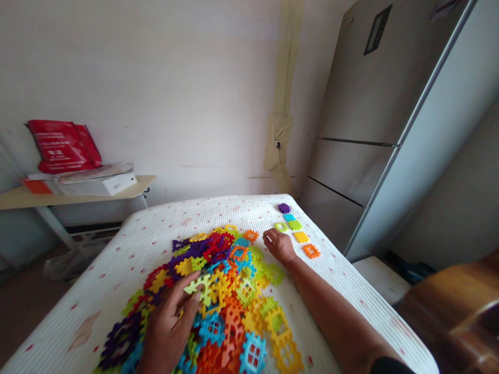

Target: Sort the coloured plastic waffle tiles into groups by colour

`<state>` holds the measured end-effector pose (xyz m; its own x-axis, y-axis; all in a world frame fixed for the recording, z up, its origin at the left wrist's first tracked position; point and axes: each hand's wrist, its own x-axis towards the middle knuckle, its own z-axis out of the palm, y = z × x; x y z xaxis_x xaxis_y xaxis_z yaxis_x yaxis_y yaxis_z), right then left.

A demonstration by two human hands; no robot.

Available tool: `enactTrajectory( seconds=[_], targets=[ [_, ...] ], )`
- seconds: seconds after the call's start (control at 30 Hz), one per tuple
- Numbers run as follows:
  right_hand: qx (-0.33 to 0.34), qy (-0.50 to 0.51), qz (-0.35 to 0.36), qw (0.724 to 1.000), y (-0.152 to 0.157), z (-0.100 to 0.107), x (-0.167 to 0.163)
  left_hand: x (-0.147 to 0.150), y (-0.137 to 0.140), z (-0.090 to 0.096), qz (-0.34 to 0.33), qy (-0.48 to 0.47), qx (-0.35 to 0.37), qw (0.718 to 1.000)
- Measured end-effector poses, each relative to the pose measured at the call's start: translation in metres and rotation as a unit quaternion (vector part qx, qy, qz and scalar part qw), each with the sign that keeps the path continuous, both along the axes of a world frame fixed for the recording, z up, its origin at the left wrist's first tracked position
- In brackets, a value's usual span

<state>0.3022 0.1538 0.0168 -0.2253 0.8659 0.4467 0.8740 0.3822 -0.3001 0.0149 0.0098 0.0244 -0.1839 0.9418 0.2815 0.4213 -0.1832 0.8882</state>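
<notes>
My left hand (pixel 167 324) is at the near left of a heap of plastic building pieces, pinching a pale green notched piece (pixel 200 286) between thumb and fingers. The heap has gear-like, window-shaped and square pieces, such as a blue window piece (pixel 253 354) and a yellow window piece (pixel 287 356). My right hand (pixel 279 245) hovers past the heap's right side, fingers loosely bent, with no piece visible in them. Just beyond it lies a lime square frame (pixel 280 227), and an orange piece (pixel 251 236) is to its left.
Along the table's right side runs a row: purple gear pieces (pixel 284 208), a blue square (pixel 289 217), a green square (pixel 295 225), a yellow square (pixel 301 237) and an orange frame (pixel 311 251). A fridge (pixel 351 130) stands right; a side table (pixel 144 184) is left.
</notes>
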Motion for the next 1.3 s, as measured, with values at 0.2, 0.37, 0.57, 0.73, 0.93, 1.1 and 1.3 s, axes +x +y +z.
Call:
enactTrajectory(
  seconds=[0.2, 0.37, 0.57, 0.73, 0.93, 1.1, 1.3],
  targets=[
    [0.059, 0.107, 0.161, 0.979, -0.035, 0.009, -0.048, -0.001, 0.000, -0.001, 0.002, -0.017, 0.005, 1.000],
    [0.040, 0.086, 0.258, 0.962, -0.052, 0.007, -0.074, -0.001, -0.003, 0.000, 0.003, 0.037, 0.019, 0.999],
    [0.038, 0.111, 0.257, 0.959, -0.055, 0.000, -0.073, -0.001, -0.004, 0.003, 0.014, 0.138, 0.069, 0.988],
    [0.078, 0.085, 0.254, 0.960, -0.055, -0.001, -0.074, -0.004, 0.004, 0.000, 0.034, 0.237, 0.205, 0.949],
    [0.092, 0.060, 0.261, 0.959, -0.056, -0.002, -0.074, -0.006, 0.010, -0.003, 0.066, 0.323, 0.291, 0.898],
    [0.075, 0.080, 0.268, 0.957, -0.059, 0.001, -0.074, -0.009, 0.009, 0.000, 0.084, 0.331, 0.268, 0.901],
    [0.071, 0.090, 0.267, 0.957, -0.060, 0.002, -0.074, -0.026, 0.007, 0.007, 0.129, 0.286, 0.238, 0.919]
  ],
)
